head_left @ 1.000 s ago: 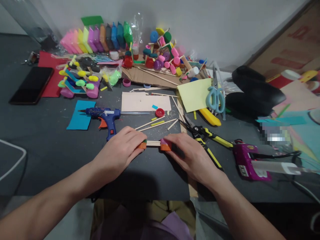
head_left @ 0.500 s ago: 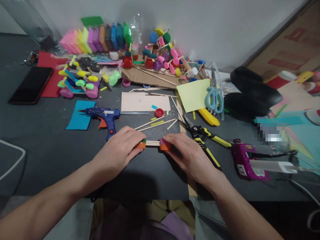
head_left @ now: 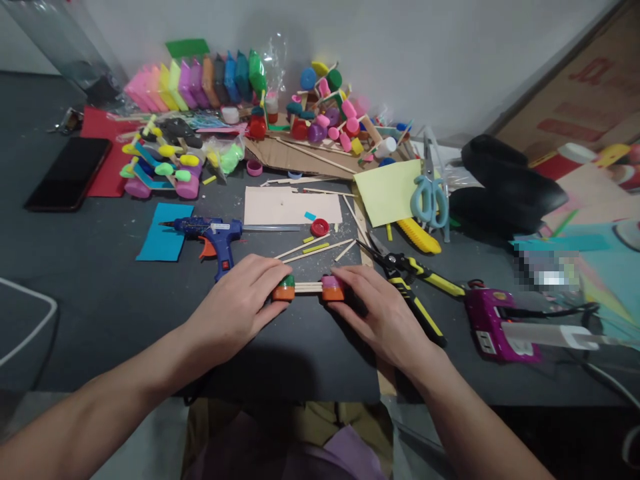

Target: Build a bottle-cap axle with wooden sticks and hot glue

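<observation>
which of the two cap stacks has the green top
The left cap stack, held by the left hand: green over orange. The right cap stack, held by the right hand, is pink-topped.

Left hand (head_left: 235, 303) and right hand (head_left: 381, 313) pinch capped sticks (head_left: 309, 288).

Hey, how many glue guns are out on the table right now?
2. The blue glue gun lies just beyond the left hand; the purple glue gun lies right of the right hand. Others may be hidden.
</observation>
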`<state>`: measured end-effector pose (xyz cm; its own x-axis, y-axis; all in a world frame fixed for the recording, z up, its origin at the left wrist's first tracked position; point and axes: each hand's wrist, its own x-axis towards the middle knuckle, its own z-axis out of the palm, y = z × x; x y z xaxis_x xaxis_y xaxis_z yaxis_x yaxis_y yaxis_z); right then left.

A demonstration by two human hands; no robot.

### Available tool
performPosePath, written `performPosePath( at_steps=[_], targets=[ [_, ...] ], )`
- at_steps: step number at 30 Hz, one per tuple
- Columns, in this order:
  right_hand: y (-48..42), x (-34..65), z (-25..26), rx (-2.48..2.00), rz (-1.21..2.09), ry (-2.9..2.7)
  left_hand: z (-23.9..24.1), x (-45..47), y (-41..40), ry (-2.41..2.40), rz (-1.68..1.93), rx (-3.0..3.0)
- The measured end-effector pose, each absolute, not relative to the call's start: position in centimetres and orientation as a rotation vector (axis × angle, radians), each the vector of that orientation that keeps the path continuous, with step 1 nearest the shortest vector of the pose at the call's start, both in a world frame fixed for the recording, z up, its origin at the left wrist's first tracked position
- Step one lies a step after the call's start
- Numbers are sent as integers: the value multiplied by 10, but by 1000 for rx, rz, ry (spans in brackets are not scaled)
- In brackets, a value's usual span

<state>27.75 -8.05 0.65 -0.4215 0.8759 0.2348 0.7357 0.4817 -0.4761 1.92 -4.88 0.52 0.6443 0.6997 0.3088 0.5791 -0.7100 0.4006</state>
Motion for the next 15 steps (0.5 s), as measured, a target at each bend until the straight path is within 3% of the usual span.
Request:
performPosePath(
  at_steps=[15],
  targets=[
    [-79, 275, 5, -1294, 358, -2297, 3, 20, -47, 980, 698, 2568]
  ],
)
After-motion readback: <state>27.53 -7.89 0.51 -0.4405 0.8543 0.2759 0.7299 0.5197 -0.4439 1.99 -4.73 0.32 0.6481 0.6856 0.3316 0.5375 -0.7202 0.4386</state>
